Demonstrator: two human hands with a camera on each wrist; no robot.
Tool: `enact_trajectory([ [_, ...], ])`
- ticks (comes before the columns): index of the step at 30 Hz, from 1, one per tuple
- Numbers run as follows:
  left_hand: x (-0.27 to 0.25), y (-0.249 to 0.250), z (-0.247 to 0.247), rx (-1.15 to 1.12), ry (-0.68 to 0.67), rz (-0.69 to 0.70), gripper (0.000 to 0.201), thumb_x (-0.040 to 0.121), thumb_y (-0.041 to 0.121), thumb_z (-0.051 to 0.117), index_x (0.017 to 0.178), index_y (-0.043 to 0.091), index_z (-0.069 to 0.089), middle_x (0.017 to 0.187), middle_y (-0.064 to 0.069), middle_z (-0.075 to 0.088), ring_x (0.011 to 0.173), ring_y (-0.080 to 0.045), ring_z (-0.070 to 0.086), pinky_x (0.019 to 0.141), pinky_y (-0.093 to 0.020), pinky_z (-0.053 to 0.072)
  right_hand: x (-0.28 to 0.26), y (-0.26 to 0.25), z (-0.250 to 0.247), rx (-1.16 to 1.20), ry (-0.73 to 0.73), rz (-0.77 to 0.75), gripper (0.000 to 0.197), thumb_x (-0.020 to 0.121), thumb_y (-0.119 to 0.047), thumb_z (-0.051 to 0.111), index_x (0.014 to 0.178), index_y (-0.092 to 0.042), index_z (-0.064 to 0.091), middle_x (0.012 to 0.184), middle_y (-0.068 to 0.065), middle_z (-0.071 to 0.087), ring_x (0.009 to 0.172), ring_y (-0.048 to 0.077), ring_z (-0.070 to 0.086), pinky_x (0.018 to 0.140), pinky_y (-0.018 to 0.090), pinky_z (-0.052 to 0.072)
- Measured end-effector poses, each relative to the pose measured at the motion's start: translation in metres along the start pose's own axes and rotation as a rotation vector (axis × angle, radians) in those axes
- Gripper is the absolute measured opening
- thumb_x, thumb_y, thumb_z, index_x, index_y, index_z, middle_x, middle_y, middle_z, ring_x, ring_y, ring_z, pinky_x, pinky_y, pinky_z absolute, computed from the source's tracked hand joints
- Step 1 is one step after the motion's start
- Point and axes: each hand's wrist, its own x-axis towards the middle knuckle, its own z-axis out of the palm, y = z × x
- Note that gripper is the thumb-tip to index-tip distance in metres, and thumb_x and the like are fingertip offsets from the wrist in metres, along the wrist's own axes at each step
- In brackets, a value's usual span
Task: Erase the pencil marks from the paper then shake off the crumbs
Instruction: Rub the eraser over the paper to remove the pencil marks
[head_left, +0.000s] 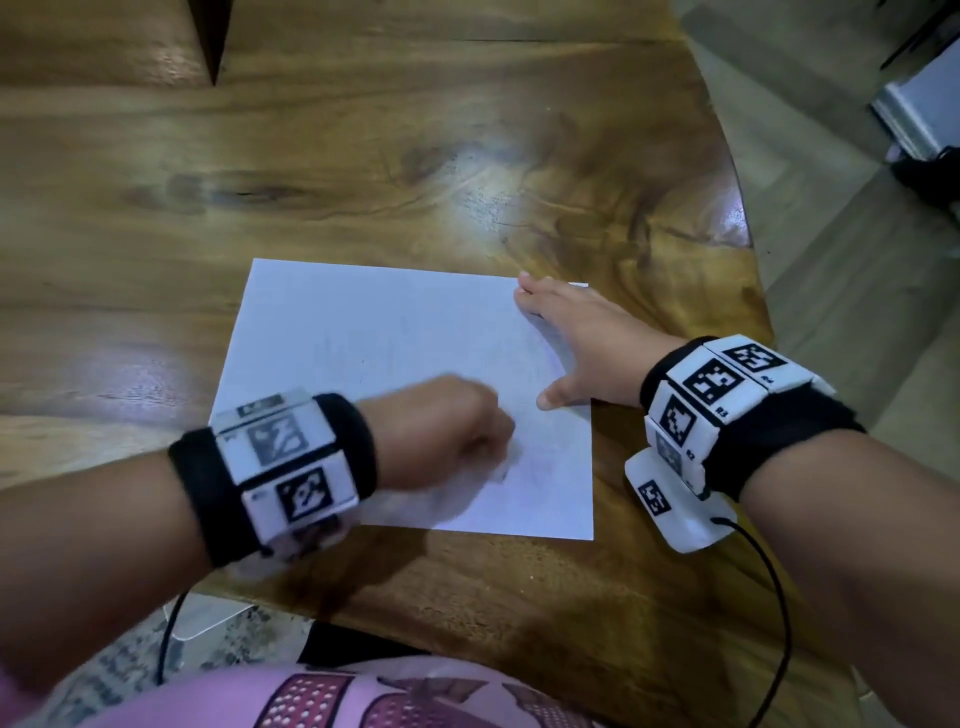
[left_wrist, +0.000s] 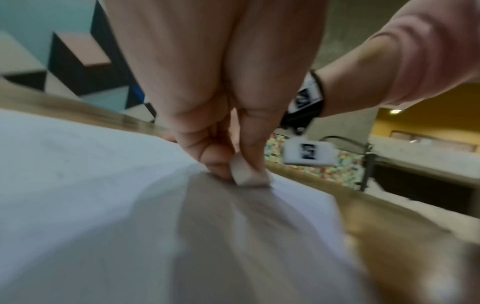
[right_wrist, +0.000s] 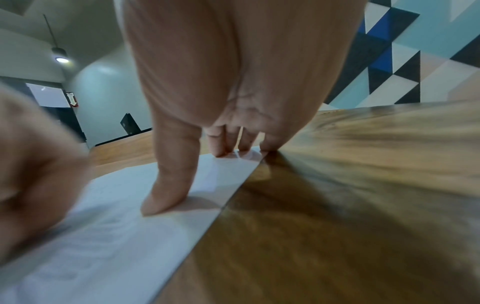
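A white sheet of paper (head_left: 374, 332) lies flat on the wooden table (head_left: 363, 156), with faint grey pencil marks (head_left: 337, 345) across its middle. My left hand (head_left: 441, 431) is over the sheet's near part, blurred by motion. It pinches a small whitish eraser (left_wrist: 246, 171) between thumb and fingers, the eraser's end pressed on the paper (left_wrist: 78, 185). My right hand (head_left: 571, 343) lies flat with straight fingers on the sheet's right edge, thumb (right_wrist: 168, 185) and fingertips (right_wrist: 223, 148) pressing the paper (right_wrist: 116, 216) down.
The table's curved right edge (head_left: 748, 249) and near edge (head_left: 467, 639) border the work area. A dark wedge-shaped gap (head_left: 210, 36) shows at the far left. A cable (head_left: 774, 597) hangs from my right wristband. Bare wood lies beyond the sheet.
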Motion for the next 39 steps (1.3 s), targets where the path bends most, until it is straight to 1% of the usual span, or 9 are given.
enact_trajectory([
  [4, 0.040, -0.008, -0.022, 0.054, 0.230, -0.162, 0.009, 0.081, 0.009, 0.053, 0.082, 0.009, 0.061, 0.078, -0.003, 0.049, 0.075, -0.020, 0.044, 0.068, -0.026, 0.031, 0.002, 0.001, 0.002, 0.025, 0.013, 0.012, 0.106, 0.069, -0.031, 0.080, 0.149, -0.017, 0.012, 0.159, -0.006, -0.003, 0.145, 0.011, 0.003, 0.111, 0.018, 0.003],
  [7, 0.015, 0.003, 0.004, 0.037, 0.056, -0.043, 0.012, 0.078, 0.013, 0.051, 0.068, 0.016, 0.055, 0.078, -0.007, 0.054, 0.073, -0.025, 0.051, 0.067, -0.032, 0.040, 0.003, 0.002, 0.002, 0.007, 0.009, 0.010, 0.106, 0.070, -0.032, 0.080, 0.149, -0.016, 0.011, 0.159, -0.005, -0.003, 0.145, 0.012, 0.002, 0.112, 0.019, 0.002],
  [10, -0.013, 0.012, 0.020, -0.073, -0.102, 0.006, 0.015, 0.083, 0.015, 0.054, 0.068, 0.016, 0.056, 0.079, -0.001, 0.050, 0.074, -0.020, 0.052, 0.066, -0.024, 0.035, 0.002, 0.001, 0.002, -0.002, 0.000, 0.014, 0.106, 0.071, -0.032, 0.078, 0.150, -0.016, 0.009, 0.159, -0.006, -0.005, 0.145, 0.011, 0.000, 0.112, 0.019, 0.001],
  [13, 0.013, -0.002, -0.004, 0.050, 0.087, -0.055, 0.014, 0.084, 0.014, 0.049, 0.079, 0.011, 0.062, 0.081, -0.003, 0.049, 0.079, -0.023, 0.050, 0.065, -0.022, 0.026, 0.002, 0.000, 0.001, 0.013, 0.000, 0.016, 0.105, 0.071, -0.030, 0.079, 0.150, -0.016, 0.009, 0.159, -0.007, -0.005, 0.145, 0.011, -0.001, 0.111, 0.018, 0.001],
  [16, 0.035, -0.012, -0.020, 0.105, 0.233, -0.127, 0.010, 0.079, 0.004, 0.053, 0.082, 0.010, 0.061, 0.081, -0.006, 0.052, 0.081, -0.028, 0.054, 0.068, -0.030, 0.036, 0.001, -0.002, 0.000, 0.034, -0.002, 0.033, 0.105, 0.071, -0.029, 0.079, 0.150, -0.017, 0.011, 0.158, -0.008, -0.004, 0.145, 0.011, 0.001, 0.111, 0.018, 0.004],
  [23, -0.009, 0.004, 0.008, 0.071, -0.062, 0.052, 0.011, 0.082, 0.008, 0.052, 0.072, 0.012, 0.057, 0.081, -0.003, 0.054, 0.075, -0.022, 0.052, 0.070, -0.038, 0.046, -0.001, -0.002, -0.001, 0.007, -0.009, 0.021, 0.104, 0.072, -0.030, 0.078, 0.150, -0.016, 0.009, 0.159, -0.006, -0.005, 0.145, 0.012, -0.001, 0.111, 0.018, 0.002],
  [29, 0.037, -0.007, -0.021, 0.103, 0.219, -0.134, 0.008, 0.082, 0.009, 0.052, 0.083, 0.008, 0.060, 0.080, -0.002, 0.045, 0.079, -0.025, 0.049, 0.063, -0.024, 0.025, 0.000, -0.003, -0.001, 0.021, -0.019, 0.032, 0.105, 0.072, -0.031, 0.078, 0.150, -0.017, 0.009, 0.158, -0.008, -0.005, 0.145, 0.011, 0.000, 0.111, 0.019, 0.003],
  [35, -0.015, 0.006, 0.009, 0.069, -0.069, 0.033, 0.014, 0.084, 0.016, 0.047, 0.073, 0.012, 0.056, 0.081, -0.002, 0.050, 0.074, -0.020, 0.048, 0.068, -0.032, 0.040, -0.001, -0.003, -0.002, 0.011, -0.016, 0.022, 0.104, 0.073, -0.030, 0.077, 0.150, -0.016, 0.009, 0.158, -0.007, -0.006, 0.145, 0.011, -0.001, 0.109, 0.016, 0.001],
  [39, 0.005, -0.018, -0.021, 0.071, 0.199, -0.107, 0.014, 0.081, 0.016, 0.051, 0.081, 0.010, 0.063, 0.082, -0.006, 0.054, 0.078, -0.024, 0.051, 0.068, -0.025, 0.032, -0.001, -0.003, -0.002, 0.021, -0.016, 0.029, 0.104, 0.073, -0.029, 0.077, 0.150, -0.016, 0.009, 0.158, -0.008, -0.006, 0.145, 0.010, -0.001, 0.111, 0.018, 0.003],
])
